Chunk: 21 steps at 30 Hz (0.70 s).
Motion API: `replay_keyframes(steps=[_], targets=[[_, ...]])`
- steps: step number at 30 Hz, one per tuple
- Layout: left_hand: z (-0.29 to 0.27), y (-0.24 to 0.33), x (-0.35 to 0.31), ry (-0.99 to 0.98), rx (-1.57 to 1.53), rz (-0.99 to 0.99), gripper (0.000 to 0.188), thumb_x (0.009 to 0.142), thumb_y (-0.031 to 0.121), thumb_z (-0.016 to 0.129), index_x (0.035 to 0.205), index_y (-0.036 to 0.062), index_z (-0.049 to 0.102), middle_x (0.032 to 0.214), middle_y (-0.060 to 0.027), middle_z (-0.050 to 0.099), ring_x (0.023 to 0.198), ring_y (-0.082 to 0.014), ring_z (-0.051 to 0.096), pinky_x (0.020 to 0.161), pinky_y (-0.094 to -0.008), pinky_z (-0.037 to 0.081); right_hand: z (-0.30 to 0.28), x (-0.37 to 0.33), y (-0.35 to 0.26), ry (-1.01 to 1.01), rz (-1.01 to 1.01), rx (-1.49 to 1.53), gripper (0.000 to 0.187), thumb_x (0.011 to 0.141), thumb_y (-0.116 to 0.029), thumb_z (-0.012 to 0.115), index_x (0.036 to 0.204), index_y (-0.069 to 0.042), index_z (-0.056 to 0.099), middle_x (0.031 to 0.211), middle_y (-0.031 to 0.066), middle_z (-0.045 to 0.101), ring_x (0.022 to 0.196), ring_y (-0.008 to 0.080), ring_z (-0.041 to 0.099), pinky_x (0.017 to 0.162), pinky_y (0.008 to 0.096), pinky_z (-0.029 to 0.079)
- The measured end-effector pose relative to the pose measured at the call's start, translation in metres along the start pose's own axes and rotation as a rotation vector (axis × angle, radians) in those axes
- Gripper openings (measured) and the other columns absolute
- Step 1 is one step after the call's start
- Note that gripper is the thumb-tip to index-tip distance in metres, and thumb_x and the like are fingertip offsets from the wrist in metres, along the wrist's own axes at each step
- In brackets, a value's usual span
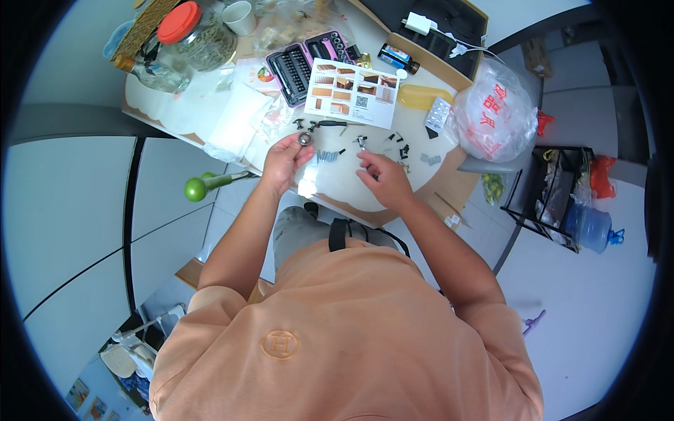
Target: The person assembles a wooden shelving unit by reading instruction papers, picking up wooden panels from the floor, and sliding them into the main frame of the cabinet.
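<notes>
Metal knob (305, 139) pinched in left hand (283, 163) grip — right hand (385, 179) beside screws (327, 156).

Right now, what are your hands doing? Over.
Left hand pinching a small round metal knob. Right hand fingers down among loose screws. Instruction sheet lies just beyond.

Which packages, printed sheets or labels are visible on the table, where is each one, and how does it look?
Instruction sheet: beyond the hands, white rectangle with small brown pictures.
Blister pack: right of the sheet, silvery, tilted.
Plastic bag: table's right edge, clear, bulging, red print.
Jar: far left, glass, red-orange lid.
Socket case: behind the sheet, pink, open.
Left hand holds a small round metal part; right hand rests near screws.
</notes>
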State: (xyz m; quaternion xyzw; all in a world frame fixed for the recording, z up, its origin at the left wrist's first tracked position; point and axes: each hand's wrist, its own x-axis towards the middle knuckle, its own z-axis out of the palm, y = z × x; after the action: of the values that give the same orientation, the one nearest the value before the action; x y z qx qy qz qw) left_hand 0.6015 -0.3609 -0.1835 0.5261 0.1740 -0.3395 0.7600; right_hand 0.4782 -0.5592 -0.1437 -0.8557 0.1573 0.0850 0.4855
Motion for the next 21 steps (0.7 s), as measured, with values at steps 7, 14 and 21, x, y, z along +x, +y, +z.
replay_keyframes(steps=[7, 14, 21], targets=[[0.05, 0.01, -0.028, -0.323, 0.066, -0.014, 0.018, 0.084, 0.007, 0.053, 0.1, -0.002, 0.054, 0.091, -0.01, 0.06, 0.078, -0.0137, 0.059, 0.074, -0.0248, 0.05, -0.002, 0.007, -0.055, 0.175, -0.358, -0.015, 0.043, 0.072, -0.013, 0.065, 0.113, -0.013, 0.053, 0.088, 0.0065, 0.057, 0.073, 0.0188, 0.056, 0.065, 0.0284, 0.046], [0.073, 0.041, -0.066, -0.469, 0.266, 0.179, 0.024, 0.08, 0.001, 0.056, 0.104, -0.0036, 0.053, 0.091, -0.0101, 0.06, 0.082, -0.0144, 0.06, 0.074, -0.0243, 0.049, -0.026, -0.003, -0.054, -0.01, -0.064, 0.519, 0.038, 0.076, -0.007, 0.062, 0.113, -0.007, 0.051, 0.098, 0.0058, 0.058, 0.081, 0.0133, 0.057, 0.072, 0.0269, 0.046], [0.087, 0.056, -0.09, -0.416, 0.693, 0.706, 0.024, 0.071, -0.001, 0.065, 0.095, 0.0016, 0.061, 0.086, -0.0084, 0.061, 0.071, -0.0158, 0.062, 0.065, -0.0254, 0.049, -0.029, -0.015, -0.059, -0.18, -0.017, 1.037, 0.033, 0.084, -0.01, 0.054, 0.114, 0.001, 0.048, 0.102, 0.0072, 0.056, 0.088, 0.0147, 0.055, 0.08, 0.0275, 0.045]])
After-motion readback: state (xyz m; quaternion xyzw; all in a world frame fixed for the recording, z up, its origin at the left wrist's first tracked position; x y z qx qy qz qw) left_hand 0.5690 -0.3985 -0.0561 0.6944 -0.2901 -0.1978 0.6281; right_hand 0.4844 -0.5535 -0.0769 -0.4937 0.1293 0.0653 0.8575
